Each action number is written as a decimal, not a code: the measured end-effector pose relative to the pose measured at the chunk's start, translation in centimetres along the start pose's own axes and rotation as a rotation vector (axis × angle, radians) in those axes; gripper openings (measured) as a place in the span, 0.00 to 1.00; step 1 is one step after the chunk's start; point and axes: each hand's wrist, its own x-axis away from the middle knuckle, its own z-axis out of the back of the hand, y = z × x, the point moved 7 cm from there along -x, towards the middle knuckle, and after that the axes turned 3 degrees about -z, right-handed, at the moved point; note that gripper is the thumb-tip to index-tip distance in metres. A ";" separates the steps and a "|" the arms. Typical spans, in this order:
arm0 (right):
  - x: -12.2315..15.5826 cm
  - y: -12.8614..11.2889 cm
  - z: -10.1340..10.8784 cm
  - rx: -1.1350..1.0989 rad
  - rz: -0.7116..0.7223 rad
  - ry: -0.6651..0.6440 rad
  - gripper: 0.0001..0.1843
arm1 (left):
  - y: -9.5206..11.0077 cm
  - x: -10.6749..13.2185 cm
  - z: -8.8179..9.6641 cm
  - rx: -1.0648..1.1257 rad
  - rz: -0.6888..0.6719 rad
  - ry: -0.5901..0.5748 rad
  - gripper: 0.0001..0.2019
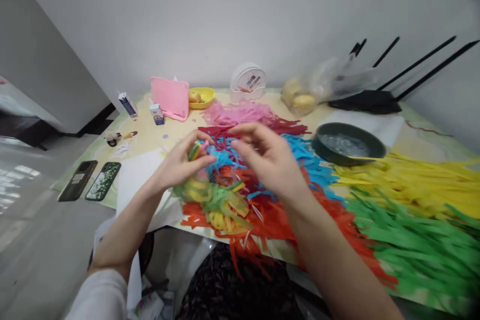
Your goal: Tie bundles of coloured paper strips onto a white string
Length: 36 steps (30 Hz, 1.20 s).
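My left hand (183, 160) is closed, with thumb and fingers pinched round a bundle of coloured strips (195, 151) in green, yellow, pink and blue. Its loose ends trail down over yellow-green strips (213, 200) at the table's front edge. To the right, my right hand (266, 157) hovers over the pile with fingers curved and thumb apart; nothing shows between them. Beneath both hands lie blue strips (307, 155) and red-orange strips (277, 220), some of which hang over the edge. Dark red strips (288, 126) and pink strips (240, 111) lie farther back.
Yellow strips (412, 180) and green strips (408, 245) spread out at right, near a dark round tray (322, 152) holding clear pieces. Two phones (78, 180) lie at left. Behind stand a pink tablet case (170, 96), a yellow bowl (207, 95) and a white round holder (247, 82).
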 end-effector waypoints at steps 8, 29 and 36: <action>0.1 0.6 -2.1 -0.045 -0.030 -0.037 0.14 | -1.6 1.3 -3.5 0.373 0.092 -0.042 0.13; 3.2 2.3 -1.2 0.055 -0.105 -0.007 0.09 | -3.0 2.7 -2.7 0.444 0.189 0.241 0.15; 3.2 2.5 -1.2 0.025 -0.122 -0.016 0.10 | -2.5 2.5 -3.0 0.364 0.144 0.183 0.14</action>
